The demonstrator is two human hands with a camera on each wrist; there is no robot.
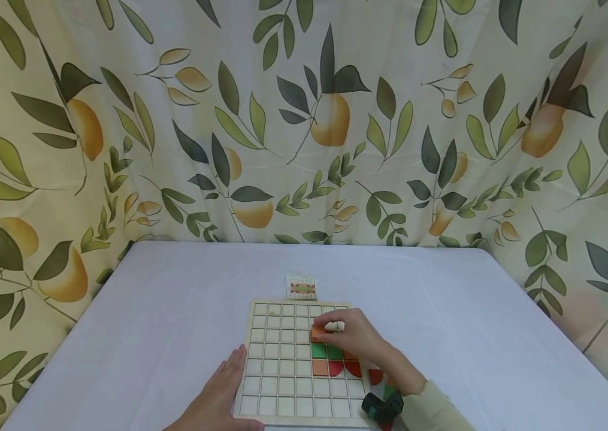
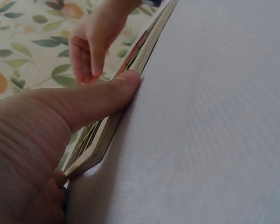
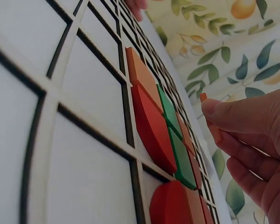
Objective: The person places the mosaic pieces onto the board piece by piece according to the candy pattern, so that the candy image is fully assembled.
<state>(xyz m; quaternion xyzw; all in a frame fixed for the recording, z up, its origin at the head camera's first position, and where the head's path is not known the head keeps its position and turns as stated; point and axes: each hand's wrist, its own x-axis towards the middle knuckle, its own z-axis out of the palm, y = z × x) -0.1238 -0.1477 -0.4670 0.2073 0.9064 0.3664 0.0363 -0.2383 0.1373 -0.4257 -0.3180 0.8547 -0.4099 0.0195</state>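
L hand (image 1: 221, 388) touches board (image 1: 286, 366); R (image 1: 356, 335) pinches orange pc (image 1: 317, 334).

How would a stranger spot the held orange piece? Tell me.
On the white table lies a gridded board. Over it, the right hand pinches a small orange piece, the only coloured piece being held.

grid board (image 1: 286, 386): left columns passable; left hand (image 1: 221, 386) blocks left edge, right hand (image 1: 356, 335) right.
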